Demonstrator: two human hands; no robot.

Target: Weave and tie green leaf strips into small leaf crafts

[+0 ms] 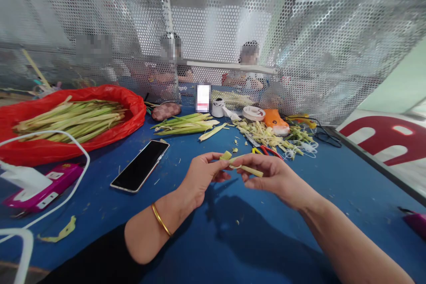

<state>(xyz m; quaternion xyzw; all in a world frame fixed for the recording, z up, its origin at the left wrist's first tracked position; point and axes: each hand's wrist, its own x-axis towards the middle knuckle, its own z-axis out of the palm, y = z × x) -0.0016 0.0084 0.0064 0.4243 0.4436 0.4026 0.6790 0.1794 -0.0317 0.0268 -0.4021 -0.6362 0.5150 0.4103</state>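
Note:
Above the blue table, my left hand pinches one end of a pale green leaf strip, which is folded or looped near the fingertips. Close by on the other side, my right hand has its fingers closed round the same strip, whose cut end sticks out below them. Just beyond the hands lie red-handled scissors beside a heap of short cut leaf pieces. Longer green leaf strips rest in a bundle farther back. The fingers partly cover the held strip.
To the left are a red plastic bag of long leaf strips, a phone and a purple power strip with a white cable. A tape roll and an orange packet stand behind. A perforated metal screen closes the back; people sit beyond.

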